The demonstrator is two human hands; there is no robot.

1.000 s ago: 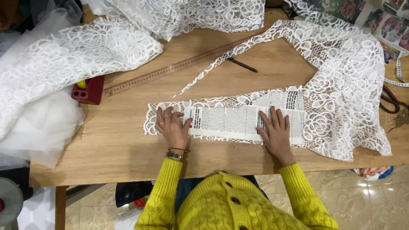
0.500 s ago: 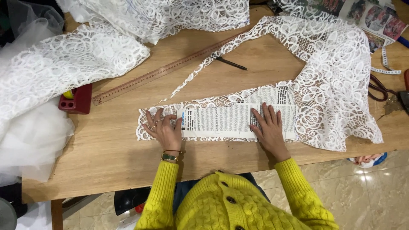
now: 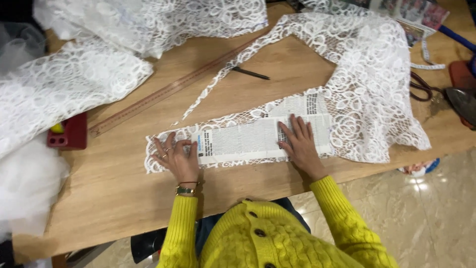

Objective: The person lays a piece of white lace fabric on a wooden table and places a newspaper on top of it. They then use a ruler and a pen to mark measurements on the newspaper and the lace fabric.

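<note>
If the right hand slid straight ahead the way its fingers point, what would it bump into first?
The right hand lies flat on the newspaper strip, fingers pointing away from the person. Sliding on, it would probably cross the strip's far edge onto the white lace first.

A long wooden ruler (image 3: 168, 92) lay slantwise across the wooden table (image 3: 114, 193), and everything else sat around it. Just off its lower end stood a small red box (image 3: 69, 133) with a yellow piece inside, while near its upper end lay a thin dark pen-like tool (image 3: 250, 74). Well to the right of the ruler, by the table's far edge, were dark-handled scissors (image 3: 421, 87), a white measuring tape (image 3: 426, 59) and some printed colour pages (image 3: 411, 12).
</note>
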